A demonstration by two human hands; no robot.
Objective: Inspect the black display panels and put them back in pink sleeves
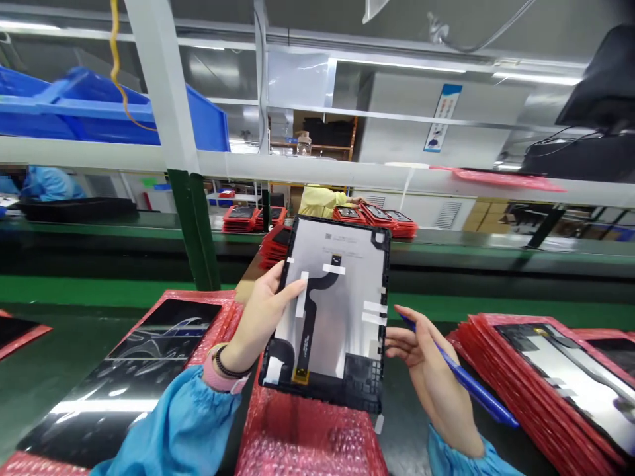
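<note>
Green workbench [64, 377], blue bins [99, 112], held display panel [327, 304].

This one view looks out from the person's head, facing forward and down across the near bench [74, 357]. The left hand [260, 317], right hand [426, 370] and panel [327, 311] sit very close, low and central in the frame. Beyond them, the view faces over a shelf rail [347, 173] toward a far bench [496, 254], well away.

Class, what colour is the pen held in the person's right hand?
Blue: the pen in the right hand shows best in the head view.
</note>
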